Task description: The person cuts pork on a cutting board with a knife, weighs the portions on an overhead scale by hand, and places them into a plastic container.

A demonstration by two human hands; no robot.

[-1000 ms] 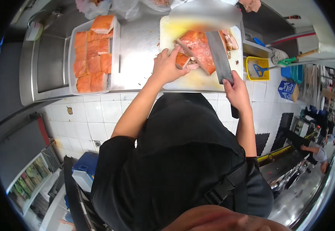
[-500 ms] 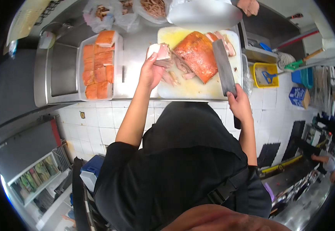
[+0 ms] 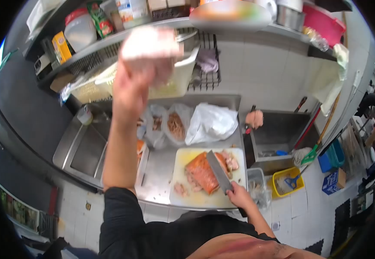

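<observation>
Two-handed, holding a blurred pale-pink chunk of meat [image 3: 151, 45] high in the closed left hand [image 3: 131, 84] and gripping a grey metal cleaver [image 3: 218, 172] by its dark handle in the right hand [image 3: 241, 196], blade over a large reddish-brown slab of meat [image 3: 199, 169] on the white plastic cutting board [image 3: 181, 162]; looks partway through cutting, with pale scraps [image 3: 180, 189] beside the slab, orange pieces [image 3: 140, 146] partly hidden behind the forearm, and much of the slab uncut

A pale pink meat chunk [image 3: 151, 48], blurred, is held up at the left in the left hand [image 3: 132, 82]. The glossy orange-brown slab [image 3: 201, 172] lies on the white board [image 3: 215, 201]; over its right side slants the grey cleaver [image 3: 219, 172], handle in the right hand [image 3: 241, 196]
</observation>
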